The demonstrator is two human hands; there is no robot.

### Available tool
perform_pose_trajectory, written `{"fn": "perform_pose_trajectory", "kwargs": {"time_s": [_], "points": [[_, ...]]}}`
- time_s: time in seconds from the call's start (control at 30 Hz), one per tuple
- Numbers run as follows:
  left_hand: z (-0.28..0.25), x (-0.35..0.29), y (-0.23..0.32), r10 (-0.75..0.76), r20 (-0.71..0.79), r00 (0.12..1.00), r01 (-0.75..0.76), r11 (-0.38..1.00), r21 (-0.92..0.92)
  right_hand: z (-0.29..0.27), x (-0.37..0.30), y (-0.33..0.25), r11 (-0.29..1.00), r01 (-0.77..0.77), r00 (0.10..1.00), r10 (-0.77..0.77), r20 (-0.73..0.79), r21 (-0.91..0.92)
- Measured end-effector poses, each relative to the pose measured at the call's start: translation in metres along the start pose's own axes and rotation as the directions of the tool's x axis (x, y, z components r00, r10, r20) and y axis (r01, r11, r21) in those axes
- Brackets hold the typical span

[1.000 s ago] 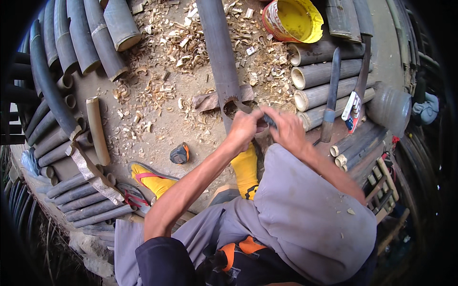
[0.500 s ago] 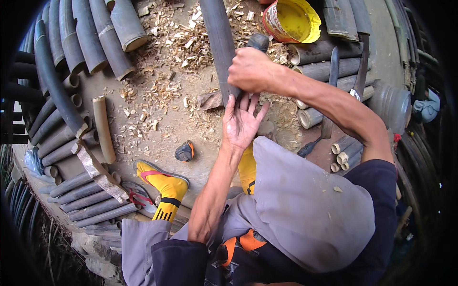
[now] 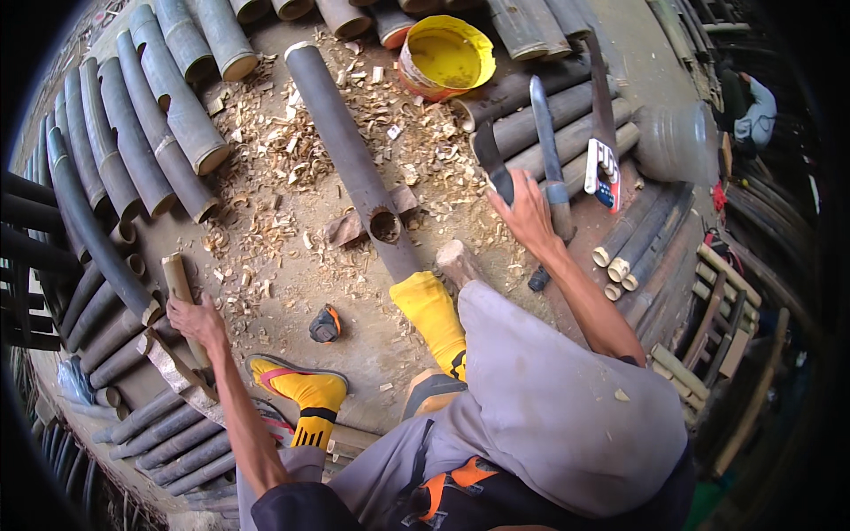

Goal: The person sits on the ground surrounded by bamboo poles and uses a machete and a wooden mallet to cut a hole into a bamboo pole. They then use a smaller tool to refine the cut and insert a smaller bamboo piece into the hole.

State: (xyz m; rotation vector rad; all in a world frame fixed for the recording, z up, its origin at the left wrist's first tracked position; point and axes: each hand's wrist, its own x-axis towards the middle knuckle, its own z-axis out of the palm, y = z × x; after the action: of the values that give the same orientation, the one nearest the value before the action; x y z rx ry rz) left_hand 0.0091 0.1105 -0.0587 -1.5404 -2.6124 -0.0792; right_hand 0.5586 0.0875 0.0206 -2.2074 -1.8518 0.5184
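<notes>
**Bamboo pole between two outstretched hands**

Bamboo pole (image 3: 350, 159) lies on the floor (image 3: 372, 345) in front of us, its long axis running from far left down toward our yellow sock (image 3: 431, 310), which rests on its near end. A round hole (image 3: 384, 225) is cut in its upper side, just beyond that foot.

Our hands are spread well apart, one to each side of the pole. Our right hand (image 3: 524, 212) reaches out to the right, its fingers (image 3: 505, 202) curled around the handle of a dark curved blade (image 3: 492, 159) that lies against the stacked bamboo; we judge them closed on it, though the wrap itself is partly hidden. A long knife (image 3: 547, 146) lies just beside it.

Our left hand (image 3: 197, 319) is far to the left, fingers closed on a short bamboo slat (image 3: 180, 288) that stands tilted among the round stalks.

Of the two, the right hand is nearer the hole, which lies to its left. A small dark tape measure (image 3: 325, 325) sits on the floor between the left hand and our feet.
</notes>
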Motion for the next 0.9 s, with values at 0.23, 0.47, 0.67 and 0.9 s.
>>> {"fn": "perform_pose_trajectory", "kwargs": {"time_s": [0.23, 0.47, 0.67, 0.9], "points": [[0.052, 0.026, -0.113, -0.048, 0.128, 0.991, 0.010, 0.959, 0.283, 0.022, 0.030, 0.032, 0.960, 0.039, 0.978, -0.094, -0.186, -0.278], [-0.015, 0.013, -0.029, 0.181, 0.401, 0.898, 0.223, 0.599, -0.769, 0.021, 0.011, 0.041, 0.931, -0.078, 0.978, 0.001, -0.210, -0.357], [-0.095, -0.036, 0.083, 0.538, 0.437, 0.720, 0.632, -0.249, -0.734, 0.023, -0.010, -0.035, 0.986, 0.126, 0.983, -0.109, -0.148, 0.106], [-0.114, -0.090, 0.162, 0.659, 0.405, 0.634, 0.769, -0.480, -0.423, 0.036, -0.068, -0.150, 0.281, -0.529, 0.699, -0.391, 0.598, 0.801]]}}
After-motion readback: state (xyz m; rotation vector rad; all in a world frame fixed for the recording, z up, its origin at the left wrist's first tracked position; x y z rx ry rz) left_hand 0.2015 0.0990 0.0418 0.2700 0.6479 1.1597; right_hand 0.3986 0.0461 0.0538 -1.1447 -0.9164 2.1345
